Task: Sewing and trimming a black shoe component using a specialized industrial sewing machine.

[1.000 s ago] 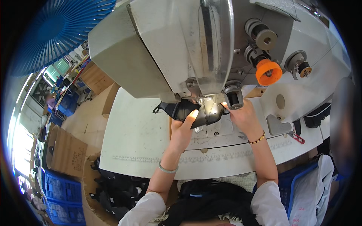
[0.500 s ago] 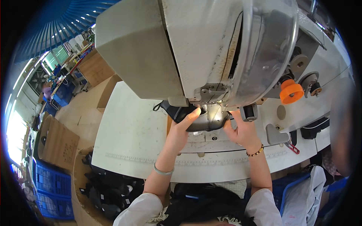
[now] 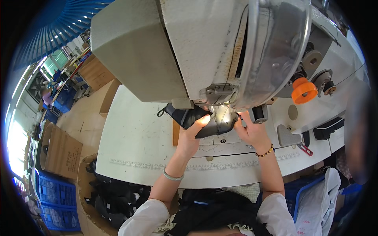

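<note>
A black stitched piece (image 3: 182, 115) with a small loop at its left end, shaped somewhat like a shoe upper, lies under the sewing machine's needle area (image 3: 220, 91). Lamp light shines brightly on its middle. My left hand (image 3: 189, 137) grips the near left side, thumb on top and fingers hidden beneath. At the right end, my right hand (image 3: 254, 135) pinches the edge between thumb and fingers; the fingertips are partly hidden behind a dark roller-like part (image 3: 258, 114). The needle itself cannot be made out.
The large machine head (image 3: 134, 55) hangs over the white table (image 3: 130, 137). An orange knob (image 3: 304, 90) sticks out at right, above a grey pad (image 3: 288, 136) and a red-handled tool (image 3: 305, 150). Black pieces fill a cardboard box (image 3: 81, 185) at lower left.
The view has shifted slightly, so the machine head appears further left. Both hands keep their hold, and the black piece has turned a little under the machine.
</note>
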Tool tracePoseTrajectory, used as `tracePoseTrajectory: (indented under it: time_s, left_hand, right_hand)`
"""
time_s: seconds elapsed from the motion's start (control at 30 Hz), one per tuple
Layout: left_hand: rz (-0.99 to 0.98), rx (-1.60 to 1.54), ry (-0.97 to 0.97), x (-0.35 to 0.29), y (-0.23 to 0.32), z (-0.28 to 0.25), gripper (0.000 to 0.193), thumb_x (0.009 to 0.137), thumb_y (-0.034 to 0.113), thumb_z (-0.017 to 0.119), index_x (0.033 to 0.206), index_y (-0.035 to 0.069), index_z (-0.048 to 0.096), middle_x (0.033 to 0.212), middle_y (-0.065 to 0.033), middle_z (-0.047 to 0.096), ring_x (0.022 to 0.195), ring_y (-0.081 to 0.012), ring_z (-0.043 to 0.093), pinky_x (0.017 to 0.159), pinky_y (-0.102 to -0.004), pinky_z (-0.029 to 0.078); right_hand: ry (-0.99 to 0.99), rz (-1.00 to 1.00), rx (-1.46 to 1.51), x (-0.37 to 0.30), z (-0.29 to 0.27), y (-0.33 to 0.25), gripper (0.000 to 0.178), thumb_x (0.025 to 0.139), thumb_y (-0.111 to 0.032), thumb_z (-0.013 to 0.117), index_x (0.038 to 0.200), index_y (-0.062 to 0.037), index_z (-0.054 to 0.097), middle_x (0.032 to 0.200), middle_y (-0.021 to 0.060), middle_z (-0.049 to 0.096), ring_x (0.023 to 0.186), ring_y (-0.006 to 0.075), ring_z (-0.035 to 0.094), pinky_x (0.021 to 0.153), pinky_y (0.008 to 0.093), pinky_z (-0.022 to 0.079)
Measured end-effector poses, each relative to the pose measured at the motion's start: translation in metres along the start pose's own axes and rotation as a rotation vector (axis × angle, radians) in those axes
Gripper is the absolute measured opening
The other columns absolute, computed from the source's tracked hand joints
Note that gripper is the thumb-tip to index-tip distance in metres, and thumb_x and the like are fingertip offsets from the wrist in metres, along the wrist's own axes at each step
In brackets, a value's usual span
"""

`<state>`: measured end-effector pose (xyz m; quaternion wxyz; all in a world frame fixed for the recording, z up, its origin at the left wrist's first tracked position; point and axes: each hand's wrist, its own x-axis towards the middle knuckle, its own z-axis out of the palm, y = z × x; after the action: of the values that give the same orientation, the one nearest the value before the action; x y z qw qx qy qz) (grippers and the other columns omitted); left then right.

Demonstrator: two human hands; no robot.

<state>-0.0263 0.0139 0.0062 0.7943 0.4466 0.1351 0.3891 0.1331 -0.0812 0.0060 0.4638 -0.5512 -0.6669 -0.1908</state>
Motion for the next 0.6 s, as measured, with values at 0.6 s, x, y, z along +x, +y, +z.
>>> tracePoseTrajectory:
  time_s: [0.6]
  left_hand:
    - [-0.002, -0.020, 0.054, -0.0042, -0.0058, -0.0028, 0.030, 0.077, 0.009, 0.063, 0.106, 0.007, 0.054, 0.097, 0.0010, 0.055, 0.089, -0.0084, 0.053, 0.079, -0.0240, 0.042]
  right_hand:
    - [0.013, -0.048, -0.002, -0.0004, 0.0017, 0.0054, 0.030, 0.063, -0.007, 0.064, 0.091, 0.0001, 0.058, 0.074, 0.0079, 0.048, 0.068, 0.0237, 0.048, 0.059, 0.0325, 0.040]
